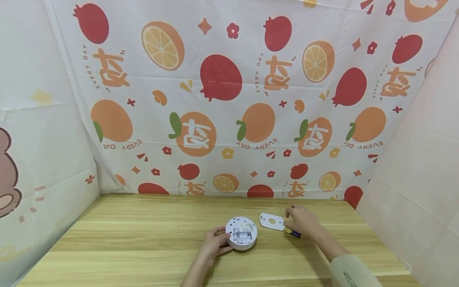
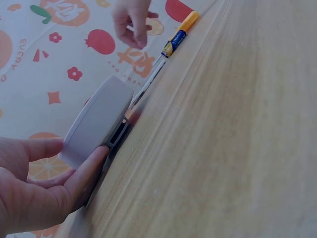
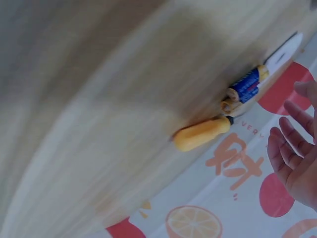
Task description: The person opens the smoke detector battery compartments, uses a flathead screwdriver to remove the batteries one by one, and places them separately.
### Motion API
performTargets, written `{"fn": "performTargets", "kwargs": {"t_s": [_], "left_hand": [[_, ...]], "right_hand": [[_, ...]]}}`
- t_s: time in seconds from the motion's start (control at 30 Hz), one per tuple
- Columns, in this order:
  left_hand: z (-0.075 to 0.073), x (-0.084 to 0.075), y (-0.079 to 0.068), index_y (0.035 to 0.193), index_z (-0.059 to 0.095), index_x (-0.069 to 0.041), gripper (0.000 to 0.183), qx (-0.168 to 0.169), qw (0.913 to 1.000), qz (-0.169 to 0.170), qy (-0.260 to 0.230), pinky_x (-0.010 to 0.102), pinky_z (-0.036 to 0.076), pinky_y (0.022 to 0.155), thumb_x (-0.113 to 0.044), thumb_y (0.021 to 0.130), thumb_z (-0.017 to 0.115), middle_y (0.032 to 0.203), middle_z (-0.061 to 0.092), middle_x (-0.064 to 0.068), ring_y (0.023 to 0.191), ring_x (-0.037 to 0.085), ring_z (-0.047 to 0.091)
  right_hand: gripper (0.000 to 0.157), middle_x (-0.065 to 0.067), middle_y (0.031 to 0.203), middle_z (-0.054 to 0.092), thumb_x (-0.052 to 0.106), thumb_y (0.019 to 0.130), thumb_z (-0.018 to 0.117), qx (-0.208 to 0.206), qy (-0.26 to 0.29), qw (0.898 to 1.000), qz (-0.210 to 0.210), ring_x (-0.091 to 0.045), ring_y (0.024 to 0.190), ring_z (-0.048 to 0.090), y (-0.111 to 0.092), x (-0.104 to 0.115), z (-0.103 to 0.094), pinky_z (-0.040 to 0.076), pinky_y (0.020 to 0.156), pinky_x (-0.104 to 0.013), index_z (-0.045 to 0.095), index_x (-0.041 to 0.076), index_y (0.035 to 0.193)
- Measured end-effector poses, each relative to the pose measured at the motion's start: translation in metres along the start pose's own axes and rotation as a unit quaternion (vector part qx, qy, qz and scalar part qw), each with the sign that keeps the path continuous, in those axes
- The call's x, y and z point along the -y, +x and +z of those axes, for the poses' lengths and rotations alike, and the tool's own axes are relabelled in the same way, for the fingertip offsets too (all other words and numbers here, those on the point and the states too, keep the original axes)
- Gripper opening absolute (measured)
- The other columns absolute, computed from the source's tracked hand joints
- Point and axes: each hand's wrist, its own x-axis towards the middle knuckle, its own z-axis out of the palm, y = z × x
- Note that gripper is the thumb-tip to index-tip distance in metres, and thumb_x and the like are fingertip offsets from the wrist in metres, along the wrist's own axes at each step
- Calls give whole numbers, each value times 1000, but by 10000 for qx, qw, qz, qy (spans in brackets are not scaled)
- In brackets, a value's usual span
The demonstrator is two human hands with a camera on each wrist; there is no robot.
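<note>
My left hand (image 1: 212, 244) grips the side of a round white smoke-detector-like device (image 1: 234, 226), thumb and fingers about its rim. Its back faces up in the head view, where an uncovered battery compartment (image 1: 243, 235) shows. Over the table to the right, my right hand (image 1: 304, 221) has loosely bent, spread fingers and nothing in them. It is nearest a white plate (image 1: 265, 219) with a round central hole and the blue-and-yellow batteries (image 1: 295, 233). In the right wrist view, the batteries (image 3: 246, 86) lie between the plate (image 3: 286, 53) and a screwdriver's orange handle (image 3: 202, 135).
The wood-grain table (image 1: 143, 239) reaches back to a fruit-printed cloth (image 1: 222, 119). Pale cloth walls stand on the left (image 1: 43, 139) and right (image 1: 419, 179). In the head view, the right hand and forearm hide the screwdriver.
</note>
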Motion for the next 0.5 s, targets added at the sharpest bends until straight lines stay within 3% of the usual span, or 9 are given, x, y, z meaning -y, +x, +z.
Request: {"fn": "performTargets", "kwargs": {"t_s": [0.27, 0.5], "left_hand": [[-1, 0, 0, 126, 27, 24, 49, 27, 10000, -8, -1, 40, 55, 76, 3, 88, 50, 109, 53, 30, 89, 28, 58], [0, 0, 2, 126, 27, 23, 49, 13, 10000, -14, -5, 40, 55, 76, 3, 87, 50, 109, 53, 30, 89, 28, 58]], "right_hand": [[21, 1, 90, 56, 31, 76, 72, 586, 111, 9978, -306, -15, 73, 52, 20, 14, -3, 47, 57, -34, 63, 15, 86], [42, -9, 105, 58, 31, 72, 76, 893, 513, 9933, -522, -26, 92, 55, 27, 20, 10, 49, 79, -42, 64, 6, 104]]}}
